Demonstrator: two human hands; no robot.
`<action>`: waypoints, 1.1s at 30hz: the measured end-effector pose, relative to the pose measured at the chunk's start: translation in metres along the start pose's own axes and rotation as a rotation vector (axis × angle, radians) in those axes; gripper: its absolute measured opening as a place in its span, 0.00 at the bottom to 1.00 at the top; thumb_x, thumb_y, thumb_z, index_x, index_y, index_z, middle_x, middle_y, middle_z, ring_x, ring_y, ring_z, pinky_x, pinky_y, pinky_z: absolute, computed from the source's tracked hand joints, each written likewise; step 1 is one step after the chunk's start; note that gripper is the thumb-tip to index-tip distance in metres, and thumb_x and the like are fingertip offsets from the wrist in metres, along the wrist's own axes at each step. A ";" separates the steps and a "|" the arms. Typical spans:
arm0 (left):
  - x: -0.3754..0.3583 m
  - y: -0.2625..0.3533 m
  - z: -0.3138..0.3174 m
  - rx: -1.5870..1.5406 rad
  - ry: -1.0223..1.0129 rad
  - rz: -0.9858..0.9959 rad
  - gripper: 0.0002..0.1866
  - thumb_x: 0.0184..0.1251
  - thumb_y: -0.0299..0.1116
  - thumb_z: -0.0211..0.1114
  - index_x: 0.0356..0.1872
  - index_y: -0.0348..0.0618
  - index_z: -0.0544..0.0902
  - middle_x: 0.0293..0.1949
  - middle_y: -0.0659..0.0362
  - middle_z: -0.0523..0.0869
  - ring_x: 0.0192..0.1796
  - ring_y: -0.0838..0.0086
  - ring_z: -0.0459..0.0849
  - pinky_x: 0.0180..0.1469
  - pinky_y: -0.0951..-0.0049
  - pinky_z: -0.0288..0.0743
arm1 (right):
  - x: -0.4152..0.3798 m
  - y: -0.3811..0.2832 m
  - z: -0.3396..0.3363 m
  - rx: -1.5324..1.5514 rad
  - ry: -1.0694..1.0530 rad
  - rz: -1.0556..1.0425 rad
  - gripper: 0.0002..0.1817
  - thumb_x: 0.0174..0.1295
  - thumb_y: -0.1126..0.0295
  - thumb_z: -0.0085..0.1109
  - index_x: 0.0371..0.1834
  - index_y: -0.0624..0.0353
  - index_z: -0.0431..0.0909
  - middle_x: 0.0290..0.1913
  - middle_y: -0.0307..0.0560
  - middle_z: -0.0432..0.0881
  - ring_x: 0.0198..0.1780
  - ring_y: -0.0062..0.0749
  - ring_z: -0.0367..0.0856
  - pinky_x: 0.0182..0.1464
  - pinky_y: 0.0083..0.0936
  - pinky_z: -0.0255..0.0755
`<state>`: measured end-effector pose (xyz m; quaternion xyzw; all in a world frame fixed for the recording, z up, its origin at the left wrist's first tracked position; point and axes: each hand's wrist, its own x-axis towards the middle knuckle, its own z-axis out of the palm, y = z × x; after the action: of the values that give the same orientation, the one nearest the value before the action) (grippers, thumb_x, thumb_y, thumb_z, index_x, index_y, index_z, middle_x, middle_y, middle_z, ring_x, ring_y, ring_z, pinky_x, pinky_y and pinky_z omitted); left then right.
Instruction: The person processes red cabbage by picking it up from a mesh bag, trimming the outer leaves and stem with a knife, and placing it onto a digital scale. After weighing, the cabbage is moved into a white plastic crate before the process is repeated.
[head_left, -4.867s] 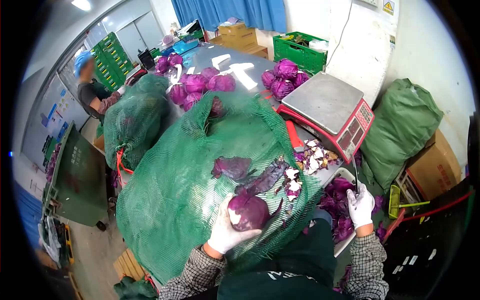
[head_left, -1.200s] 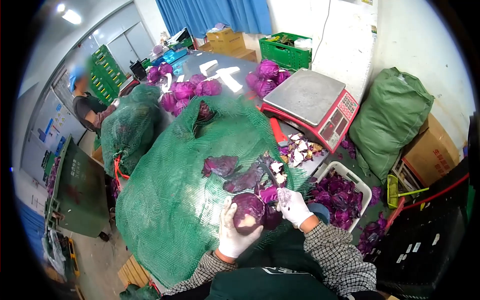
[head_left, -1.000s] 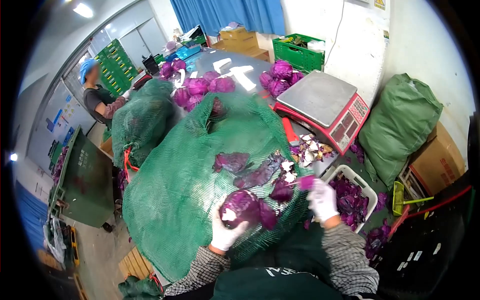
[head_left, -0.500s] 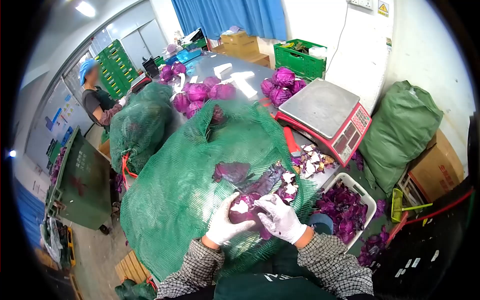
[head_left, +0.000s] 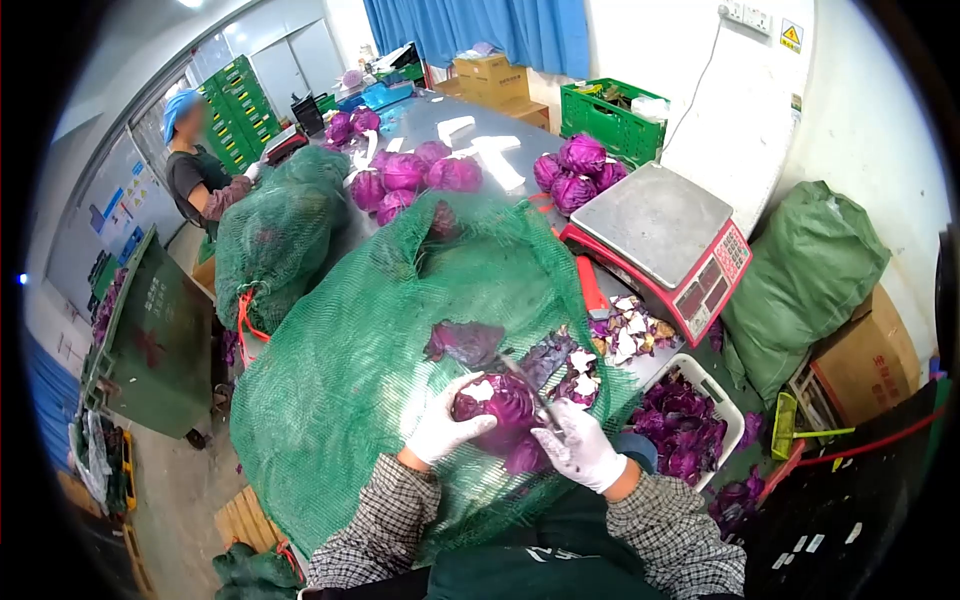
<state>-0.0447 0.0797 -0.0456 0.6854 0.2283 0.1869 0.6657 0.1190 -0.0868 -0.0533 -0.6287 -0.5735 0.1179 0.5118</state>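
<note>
My left hand [head_left: 440,428] is closed around the left side of a purple cabbage [head_left: 497,408] with a pale cut stem. In my right hand [head_left: 580,448] is a knife [head_left: 530,386], its dark blade pointing up and away along the cabbage's right side. A purple leaf [head_left: 527,456] hangs at the cabbage's lower right, near my right fingers. Under the cabbage spreads a green mesh sack [head_left: 330,375]. Loose outer leaves [head_left: 466,342] and pale stem trimmings [head_left: 580,376] lie on the mesh just beyond my hands.
Right of the sack are a red scale [head_left: 655,225], a trimmings pile [head_left: 632,332] and a white basket [head_left: 735,410] of leaves. Whole cabbages [head_left: 405,172] sit farther back. A full mesh sack [head_left: 275,230] stands left, near a person [head_left: 195,170] in a blue cap.
My right hand has moved off the cabbage's face to its lower right, and the knife blade now shows. My left hand keeps hold of the cabbage. The camera view has shifted slightly.
</note>
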 end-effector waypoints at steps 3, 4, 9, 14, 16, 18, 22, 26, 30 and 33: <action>-0.001 0.005 0.002 0.164 0.104 -0.008 0.34 0.57 0.33 0.75 0.64 0.36 0.70 0.56 0.56 0.79 0.57 0.72 0.78 0.61 0.70 0.73 | -0.024 0.002 -0.013 0.045 0.077 0.091 0.10 0.60 0.73 0.63 0.40 0.66 0.75 0.37 0.54 0.79 0.37 0.46 0.80 0.39 0.31 0.76; -0.001 -0.004 -0.002 0.118 0.145 -0.025 0.34 0.57 0.34 0.74 0.63 0.35 0.70 0.56 0.56 0.79 0.57 0.72 0.78 0.61 0.70 0.72 | -0.036 0.005 -0.017 0.081 0.124 0.141 0.09 0.60 0.73 0.63 0.40 0.65 0.75 0.37 0.53 0.78 0.36 0.45 0.80 0.39 0.31 0.75; 0.005 -0.040 -0.014 -0.129 0.208 -0.025 0.30 0.61 0.37 0.73 0.59 0.31 0.72 0.54 0.55 0.80 0.56 0.73 0.78 0.61 0.72 0.72 | -0.077 0.051 -0.076 -0.191 0.374 0.421 0.12 0.58 0.79 0.63 0.43 0.64 0.73 0.38 0.45 0.74 0.41 0.34 0.78 0.44 0.24 0.75; 0.002 -0.019 0.005 0.179 0.292 -0.003 0.35 0.55 0.41 0.76 0.58 0.30 0.73 0.49 0.54 0.82 0.50 0.72 0.81 0.55 0.72 0.75 | -0.026 -0.018 -0.049 -0.144 0.171 0.145 0.28 0.49 0.63 0.74 0.54 0.57 0.76 0.48 0.53 0.78 0.50 0.44 0.79 0.52 0.33 0.75; -0.003 -0.001 0.018 0.267 0.315 -0.020 0.37 0.51 0.44 0.79 0.56 0.33 0.73 0.47 0.53 0.83 0.48 0.72 0.82 0.52 0.72 0.77 | -0.007 -0.025 -0.014 -0.179 0.115 -0.064 0.31 0.50 0.58 0.73 0.58 0.53 0.74 0.52 0.51 0.77 0.50 0.43 0.80 0.48 0.32 0.78; -0.010 0.017 0.030 0.320 0.304 -0.021 0.36 0.50 0.45 0.79 0.56 0.34 0.73 0.46 0.53 0.83 0.47 0.72 0.83 0.51 0.73 0.78 | 0.001 -0.029 0.009 -0.188 0.047 0.008 0.29 0.51 0.59 0.73 0.56 0.53 0.74 0.54 0.51 0.74 0.49 0.45 0.80 0.46 0.33 0.79; -0.009 0.016 0.030 0.290 0.336 -0.004 0.34 0.50 0.43 0.79 0.54 0.35 0.73 0.45 0.55 0.83 0.46 0.75 0.82 0.51 0.73 0.78 | 0.005 -0.007 0.022 -0.159 0.088 -0.056 0.20 0.53 0.66 0.70 0.45 0.60 0.73 0.47 0.50 0.72 0.45 0.46 0.78 0.44 0.33 0.78; -0.011 0.017 0.028 0.253 0.326 -0.023 0.33 0.50 0.41 0.79 0.54 0.36 0.73 0.45 0.56 0.82 0.47 0.75 0.81 0.51 0.74 0.78 | 0.003 -0.003 0.021 0.192 0.056 0.064 0.15 0.53 0.76 0.64 0.42 0.62 0.71 0.43 0.50 0.71 0.40 0.44 0.75 0.41 0.32 0.75; -0.013 -0.006 0.009 0.140 0.321 -0.053 0.33 0.53 0.40 0.77 0.57 0.35 0.72 0.48 0.55 0.80 0.50 0.73 0.80 0.53 0.70 0.77 | -0.015 0.026 0.035 0.714 0.141 0.273 0.08 0.62 0.81 0.53 0.42 0.59 0.68 0.35 0.38 0.69 0.28 0.22 0.68 0.31 0.17 0.66; -0.025 -0.024 -0.002 -0.122 0.157 0.080 0.37 0.53 0.36 0.77 0.62 0.36 0.69 0.53 0.55 0.78 0.54 0.71 0.78 0.56 0.69 0.75 | -0.026 0.035 0.018 1.023 0.242 0.473 0.10 0.60 0.88 0.50 0.39 0.60 0.69 0.32 0.35 0.67 0.24 0.11 0.63 0.28 0.13 0.62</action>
<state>-0.0675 0.0675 -0.0687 0.6353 0.2405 0.2798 0.6784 0.1182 -0.0926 -0.0997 -0.4211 -0.2246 0.4186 0.7726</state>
